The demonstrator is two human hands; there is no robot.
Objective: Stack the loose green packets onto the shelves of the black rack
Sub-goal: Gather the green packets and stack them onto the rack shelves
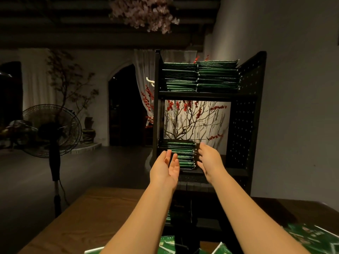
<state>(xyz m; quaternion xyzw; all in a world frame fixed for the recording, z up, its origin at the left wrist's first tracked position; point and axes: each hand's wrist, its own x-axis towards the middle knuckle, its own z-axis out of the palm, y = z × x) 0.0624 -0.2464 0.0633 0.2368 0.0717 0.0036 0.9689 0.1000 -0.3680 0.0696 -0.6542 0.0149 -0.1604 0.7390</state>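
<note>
Two bare hands are raised in front of the middle shelf [216, 171] of the black rack [245, 114], which stands on a wooden desk [88, 217]. The left hand [166, 168] is held palm inward at the left edge of a stack of green packets [183, 155] on that shelf, and the right hand [209, 160] is held at the stack's right edge. On both hands the fingers are spread wide and nothing is gripped; whether the fingertips touch the stack cannot be told. The stack fills only the left half of the middle shelf, so the right half is left open up to the perforated side panel [242, 129]. Free height is also seen above the stack, below the top shelf [201, 94]. On the top shelf two taller stacks of green packets [200, 77] are set side by side, filling its width. Loose green packets [311, 239] lie on the desk at the lower right, and more [167, 244] are seen at the bottom edge between the forearms. White markings are visible on the loose packets, but no writing can be read. A standing fan [52, 131] is seen well apart on the floor at the left.
</note>
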